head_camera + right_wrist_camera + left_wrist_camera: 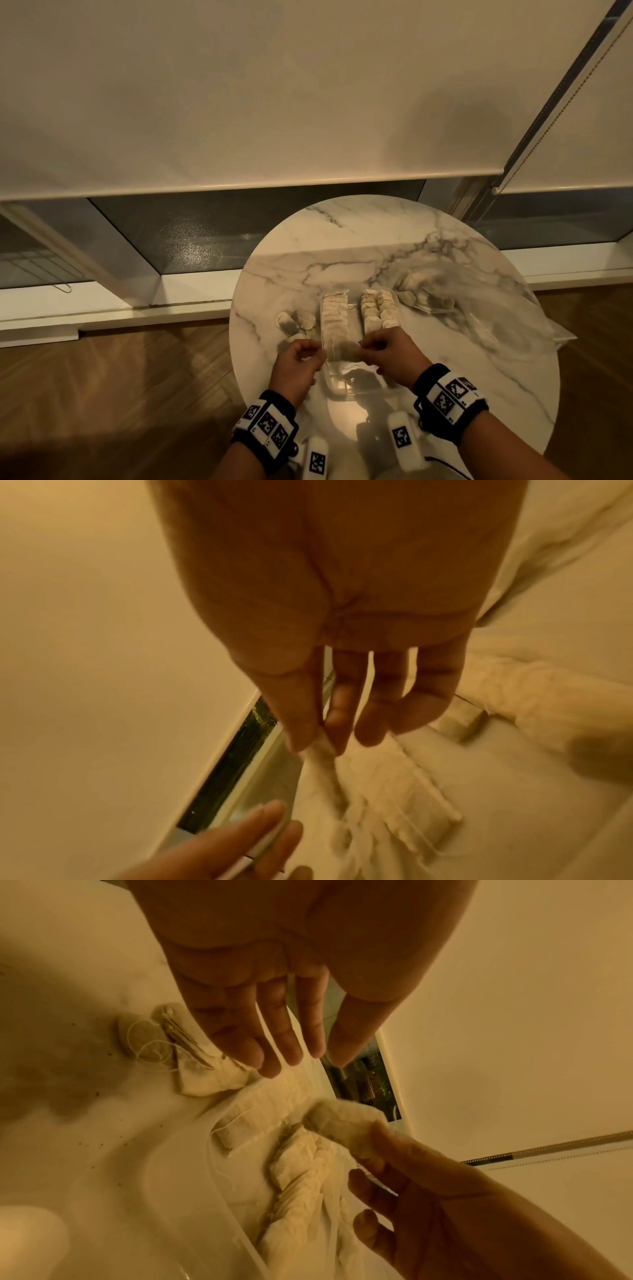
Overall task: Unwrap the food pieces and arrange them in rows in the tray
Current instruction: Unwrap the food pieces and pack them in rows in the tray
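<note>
Right hand (394, 356) pinching one food piece (344, 351) between thumb and forefinger, above near end of tray (356, 387) on worktop (445, 342). Left hand (298, 359) beside it, fingers relaxed, holding nothing.

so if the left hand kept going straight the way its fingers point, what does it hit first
Probably the left row of pale tea-bag-like food pieces in the clear plastic tray: the left hand points its open fingers down there. Depth is unclear.
</note>
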Motion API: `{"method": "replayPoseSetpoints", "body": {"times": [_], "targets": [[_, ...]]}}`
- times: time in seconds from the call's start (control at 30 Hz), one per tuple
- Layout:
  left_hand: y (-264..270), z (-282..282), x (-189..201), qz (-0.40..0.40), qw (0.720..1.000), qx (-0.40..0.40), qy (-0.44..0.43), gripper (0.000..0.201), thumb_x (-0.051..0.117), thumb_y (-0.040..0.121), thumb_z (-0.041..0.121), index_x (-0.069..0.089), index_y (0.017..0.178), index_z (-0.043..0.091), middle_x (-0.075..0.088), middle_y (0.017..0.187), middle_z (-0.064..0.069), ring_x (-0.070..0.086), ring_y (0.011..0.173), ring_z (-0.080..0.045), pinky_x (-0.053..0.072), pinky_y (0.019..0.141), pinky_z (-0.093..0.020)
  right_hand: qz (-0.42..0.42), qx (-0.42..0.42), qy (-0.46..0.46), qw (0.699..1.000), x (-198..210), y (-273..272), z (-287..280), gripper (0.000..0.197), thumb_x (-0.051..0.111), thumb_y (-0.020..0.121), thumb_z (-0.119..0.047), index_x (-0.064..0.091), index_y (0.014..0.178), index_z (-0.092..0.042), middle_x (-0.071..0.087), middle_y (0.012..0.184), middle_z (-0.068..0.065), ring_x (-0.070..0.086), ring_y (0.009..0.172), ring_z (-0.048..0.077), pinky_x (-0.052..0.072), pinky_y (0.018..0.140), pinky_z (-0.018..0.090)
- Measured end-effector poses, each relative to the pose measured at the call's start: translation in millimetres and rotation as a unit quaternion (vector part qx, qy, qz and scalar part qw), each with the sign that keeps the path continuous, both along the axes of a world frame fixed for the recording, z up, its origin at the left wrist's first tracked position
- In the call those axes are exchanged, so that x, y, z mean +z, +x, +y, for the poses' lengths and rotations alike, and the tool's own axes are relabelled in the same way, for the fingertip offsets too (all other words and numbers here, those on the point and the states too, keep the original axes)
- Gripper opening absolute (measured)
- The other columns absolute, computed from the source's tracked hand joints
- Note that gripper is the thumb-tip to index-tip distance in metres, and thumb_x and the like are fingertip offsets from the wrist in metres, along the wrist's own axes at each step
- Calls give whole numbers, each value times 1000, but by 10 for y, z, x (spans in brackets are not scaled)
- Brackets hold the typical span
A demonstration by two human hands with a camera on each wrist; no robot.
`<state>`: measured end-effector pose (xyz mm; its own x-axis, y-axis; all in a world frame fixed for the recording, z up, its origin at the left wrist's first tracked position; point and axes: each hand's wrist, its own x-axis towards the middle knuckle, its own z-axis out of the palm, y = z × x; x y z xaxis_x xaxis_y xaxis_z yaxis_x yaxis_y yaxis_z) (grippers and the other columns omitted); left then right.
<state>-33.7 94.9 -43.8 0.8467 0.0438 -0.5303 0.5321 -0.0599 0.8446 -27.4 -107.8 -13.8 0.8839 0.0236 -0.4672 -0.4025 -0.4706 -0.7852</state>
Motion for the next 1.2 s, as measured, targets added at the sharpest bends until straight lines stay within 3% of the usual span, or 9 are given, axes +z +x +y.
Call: {"method": "replayPoseSetpoints", "body": {"times": [0.2, 0.33, 0.47, 0.77, 0.87, 0.93, 1.0, 1.1, 1.2], "targets": [[-18, -64, 68, -68, 986, -153, -6, 27, 73, 86, 21, 70, 111, 31, 69, 113, 11, 62, 105, -6, 52, 89, -24, 5, 63, 9, 998, 16, -4, 61, 18, 83, 80, -24, 73, 90, -14, 75, 73, 5, 63, 60, 5, 51, 60, 18], [-51, -100, 111, -85, 981, -170, -37, 13, 70, 88, 7, 70, 101, 9, 74, 88, 4, 69, 84, -8, 53, 74, -20, 4, 63, 37, 997, 77, -9, 56, 17, 80, 83, -18, 73, 92, -6, 75, 76, 10, 68, 65, 10, 56, 64, 21], [-61, -100, 101, -99, 979, -177, 2, 7, 69, 87, 4, 69, 92, 10, 71, 79, 6, 65, 70, 1, 52, 69, -15, 55, 103, 20, 993, 107, -13, 19, 14, 76, 87, -19, 73, 95, -7, 75, 81, 10, 68, 67, 11, 53, 61, 17], [-50, -101, -40, -68, 996, -52, 22, 16, 69, 90, 13, 66, 102, 23, 67, 101, 4, 63, 91, -8, 48, 68, -9, -1, 29, -218, 976, 6, 74, -79, 8, 71, 88, -29, 68, 85, -22, 69, 88, -5, 62, 82, 12, 48, 76, 27], [-21, -42, -108, -59, 997, -37, 24, 15, 69, 89, 13, 67, 100, 24, 68, 102, 3, 64, 91, -8, 49, 72, -10, 77, 6, 39, 996, 133, 82, -74, 5, 75, 86, -17, 72, 84, -13, 70, 79, 0, 61, 72, 11, 47, 63, 26], [-8, -14, -164, -56, 998, -32, 24, 14, 68, 90, 15, 67, 99, 26, 69, 103, 2, 65, 97, -13, 54, 84, -23, 128, -50, 203, 969, 240, 68, -49, 2, 71, 86, -7, 71, 85, -8, 66, 74, 6, 60, 68, 15, 45, 56, 27], [-7, -3, -200, -51, 998, -26, 20, 12, 68, 90, 17, 68, 100, 25, 69, 103, 2, 65, 99, -15, 53, 93, -33, 110, -57, 128, 984, 202, 92, -59, 8, 68, 88, -8, 71, 81, -11, 67, 75, 5, 62, 69, 16, 48, 57, 29], [1, -9, -232, -50, 998, -18, 22, 10, 68, 90, 19, 69, 99, 25, 69, 102, 3, 65, 98, -16, 53, 94, -35, 61, 26, -195, 979, 82, 113, -100, 12, 68, 88, -27, 72, 81, -18, 70, 81, 0, 64, 76, 15, 50, 68, 27], [12, -12, -236, -57, 998, -19, 32, 8, 66, 92, 19, 69, 98, 24, 69, 101, 3, 64, 99, -16, 53, 94, -35, 78, 19, -102, 992, 89, 120, -83, 8, 70, 85, -18, 70, 78, -15, 71, 80, 3, 65, 71, 14, 50, 60, 25]]}}
